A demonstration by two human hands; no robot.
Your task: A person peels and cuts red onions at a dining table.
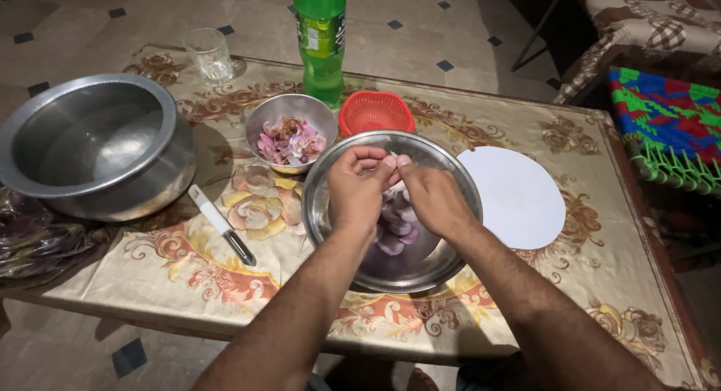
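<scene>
Together the left hand [359, 187] and right hand [429, 196] pinch a small onion [396, 163] over the bowl [324, 188], light, slippery, best gripped at its ends.

Onion piece [396, 163] mostly hidden between fingertips; bottle [321, 42] top and woven seat [668, 124] cut off.
</scene>
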